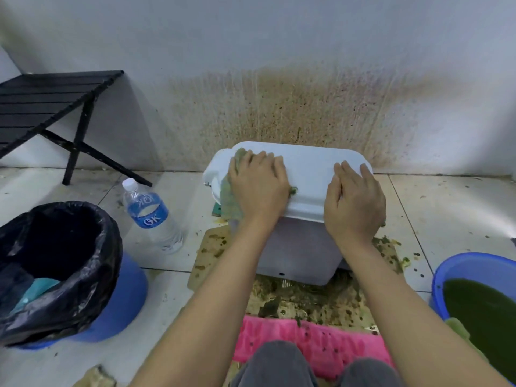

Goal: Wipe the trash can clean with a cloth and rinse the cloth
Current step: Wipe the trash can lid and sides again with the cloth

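The white trash can [296, 247] is set at the centre of a stained cardboard sheet [212, 247] on pale floor tiles [446, 208], close against a wall [279, 107] spattered brown at 12 o'clock. A greenish cloth [230, 199] is pressed flat on the left end of the lid by the left hand [258, 185], fingers straight. The right hand [354, 202] is laid flat on the lid's right end, nothing gripped. A blue basin [474, 258] of green water is seen at 4 o'clock, a pink towel [307, 342] at 6, a bag-lined bucket [55, 261] at 8.
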`<action>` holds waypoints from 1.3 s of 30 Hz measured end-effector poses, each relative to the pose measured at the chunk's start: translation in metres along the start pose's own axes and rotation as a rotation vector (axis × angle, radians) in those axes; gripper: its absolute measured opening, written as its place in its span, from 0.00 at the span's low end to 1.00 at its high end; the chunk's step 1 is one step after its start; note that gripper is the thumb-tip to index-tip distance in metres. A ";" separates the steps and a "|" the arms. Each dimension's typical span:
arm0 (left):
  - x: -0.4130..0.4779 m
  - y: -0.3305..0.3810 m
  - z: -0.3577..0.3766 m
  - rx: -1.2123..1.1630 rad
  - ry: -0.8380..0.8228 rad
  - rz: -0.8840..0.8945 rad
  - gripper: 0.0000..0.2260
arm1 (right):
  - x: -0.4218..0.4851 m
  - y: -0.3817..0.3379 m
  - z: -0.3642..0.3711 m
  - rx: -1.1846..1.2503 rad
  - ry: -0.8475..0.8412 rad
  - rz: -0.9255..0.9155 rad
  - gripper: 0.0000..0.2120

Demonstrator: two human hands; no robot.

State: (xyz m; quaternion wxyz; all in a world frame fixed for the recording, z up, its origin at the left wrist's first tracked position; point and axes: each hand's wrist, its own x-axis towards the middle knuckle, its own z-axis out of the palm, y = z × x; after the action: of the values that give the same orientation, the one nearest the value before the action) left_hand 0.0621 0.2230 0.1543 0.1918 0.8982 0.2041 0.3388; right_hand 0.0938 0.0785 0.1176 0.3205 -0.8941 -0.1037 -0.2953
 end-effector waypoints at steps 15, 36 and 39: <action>-0.040 -0.100 -0.038 -0.397 0.278 -0.116 0.11 | 0.000 0.007 0.001 0.027 0.047 -0.044 0.19; -0.072 -0.054 -0.019 -0.111 0.165 0.293 0.08 | -0.012 0.011 0.002 0.051 0.215 -0.138 0.16; -0.060 -0.091 -0.031 -0.081 0.208 0.126 0.08 | -0.019 0.014 0.008 0.044 0.289 -0.163 0.16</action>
State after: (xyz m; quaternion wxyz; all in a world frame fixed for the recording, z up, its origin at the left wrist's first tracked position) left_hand -0.0221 0.2758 0.1001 0.1840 0.8607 0.1524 0.4496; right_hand 0.0873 0.0725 0.0943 0.3267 -0.8236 -0.1352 -0.4434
